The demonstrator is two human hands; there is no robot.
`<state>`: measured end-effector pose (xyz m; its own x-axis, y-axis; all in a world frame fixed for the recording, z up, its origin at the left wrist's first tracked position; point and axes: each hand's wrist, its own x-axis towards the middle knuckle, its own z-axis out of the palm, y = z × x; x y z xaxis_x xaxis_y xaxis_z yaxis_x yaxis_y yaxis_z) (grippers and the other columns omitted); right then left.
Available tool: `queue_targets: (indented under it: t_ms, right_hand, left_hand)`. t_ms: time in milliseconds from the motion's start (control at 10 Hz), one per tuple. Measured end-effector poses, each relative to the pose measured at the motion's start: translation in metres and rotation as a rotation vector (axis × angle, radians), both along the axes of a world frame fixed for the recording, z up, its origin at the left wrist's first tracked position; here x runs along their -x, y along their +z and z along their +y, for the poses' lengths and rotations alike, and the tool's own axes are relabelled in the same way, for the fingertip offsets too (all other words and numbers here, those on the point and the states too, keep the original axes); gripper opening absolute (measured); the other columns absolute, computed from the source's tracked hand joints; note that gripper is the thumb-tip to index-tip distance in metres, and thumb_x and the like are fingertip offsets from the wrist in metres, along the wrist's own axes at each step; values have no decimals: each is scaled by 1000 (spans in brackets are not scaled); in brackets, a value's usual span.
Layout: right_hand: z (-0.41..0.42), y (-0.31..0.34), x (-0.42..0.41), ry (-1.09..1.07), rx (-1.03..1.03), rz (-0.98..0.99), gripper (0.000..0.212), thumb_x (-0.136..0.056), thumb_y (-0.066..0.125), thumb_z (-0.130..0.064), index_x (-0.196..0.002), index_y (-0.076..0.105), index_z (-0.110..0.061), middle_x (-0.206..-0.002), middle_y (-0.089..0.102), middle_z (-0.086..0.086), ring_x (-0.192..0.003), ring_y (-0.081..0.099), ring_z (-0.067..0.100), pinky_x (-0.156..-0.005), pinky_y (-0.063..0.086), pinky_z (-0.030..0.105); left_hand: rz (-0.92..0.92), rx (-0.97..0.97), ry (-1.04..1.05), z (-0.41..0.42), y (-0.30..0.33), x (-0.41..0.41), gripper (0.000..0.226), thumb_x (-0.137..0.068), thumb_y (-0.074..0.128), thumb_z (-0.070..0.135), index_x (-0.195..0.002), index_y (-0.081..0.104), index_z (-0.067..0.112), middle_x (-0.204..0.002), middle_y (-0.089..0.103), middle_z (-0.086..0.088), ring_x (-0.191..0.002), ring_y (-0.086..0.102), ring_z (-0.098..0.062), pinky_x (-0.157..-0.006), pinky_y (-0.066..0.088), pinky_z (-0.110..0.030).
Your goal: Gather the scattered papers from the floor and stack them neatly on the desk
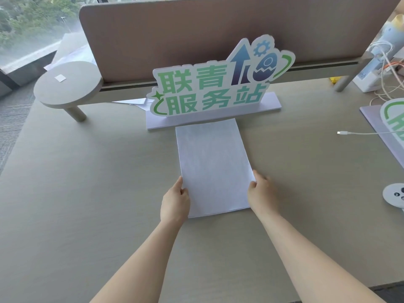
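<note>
A stack of white papers (213, 165) lies flat on the beige desk (87, 193), its far edge against the base of a standing sign. My left hand (175, 204) presses the stack's left edge near the front corner. At the right edge my right hand (263, 195) grips the sheets, fingers curled on the paper. Both hands hold the stack between them. More white sheets (133, 102) show behind the sign, under the partition.
A green and blue cut-out sign (216, 84) on a white base stands behind the stack. A brown partition (196, 29) closes the desk's back. A round side shelf (67, 84) sits far left. A white cable (360, 133), another sign (391, 121) and a round white device (394, 193) lie at right.
</note>
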<state>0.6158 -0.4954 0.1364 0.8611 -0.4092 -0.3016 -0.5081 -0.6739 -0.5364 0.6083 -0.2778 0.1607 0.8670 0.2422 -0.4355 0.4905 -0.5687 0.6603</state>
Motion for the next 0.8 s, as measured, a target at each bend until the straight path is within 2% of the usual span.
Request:
queue_targets:
  t_ms: [100, 200, 300, 500, 600, 700, 800]
  right_hand:
    - [-2, 0, 0, 5, 8, 8, 50, -99, 34, -17, -147, 40, -28, -136, 48, 6, -113, 55, 28, -90, 50, 42]
    - [-4, 0, 0, 13, 15, 0, 47, -98, 36, -17, -143, 44, -28, -134, 52, 3, -110, 56, 26, -87, 49, 40]
    - [-5, -2, 0, 19, 4, -9, 46, -98, 37, -17, -142, 46, -28, -131, 53, 3, -108, 56, 25, -86, 49, 39]
    - [-5, -3, 0, 17, 16, -24, 45, -97, 37, -18, -140, 49, -27, -126, 52, 4, -103, 57, 26, -83, 49, 38]
    - [-5, -3, 0, 9, 17, -28, 43, -96, 38, -20, -136, 51, -27, -120, 51, 3, -97, 57, 25, -80, 51, 38]
    - [-5, -1, 1, -15, 7, -28, 38, -95, 39, -22, -130, 53, -26, -114, 51, 3, -93, 55, 24, -78, 50, 38]
    - [-7, 3, 5, -55, -4, -28, 38, -96, 40, -23, -132, 52, -27, -115, 51, 2, -99, 55, 25, -81, 49, 39]
  left_hand:
    - [-17, -31, -4, 3, -4, -2, 45, -85, 38, 10, -116, 59, 33, -60, 40, 1, -58, 39, -21, -55, 33, -30]
    - [-28, -45, -3, 5, -7, -4, 45, -87, 44, 11, -124, 59, 32, -67, 54, -6, -69, 54, -28, -58, 43, -34]
    - [-45, -29, 5, 6, -11, -3, 49, -90, 45, 14, -135, 53, 33, -80, 63, -9, -76, 59, -26, -63, 48, -36]
    - [-56, -44, -20, 5, -12, -2, 54, -91, 41, 14, -139, 46, 38, -69, 52, -5, -65, 49, -22, -57, 38, -31]
    - [-61, -3, -10, 7, -10, -2, 48, -93, 43, 18, -139, 48, 31, -81, 61, -8, -73, 56, -23, -61, 42, -32]
    - [-66, 61, 58, 10, -10, -1, 44, -95, 45, 22, -138, 50, 22, -83, 62, 1, -78, 59, -20, -65, 44, -32]
    - [-40, 124, 118, 18, -11, 3, 43, -95, 45, 27, -137, 51, 20, -86, 65, 3, -82, 63, -20, -69, 46, -32]
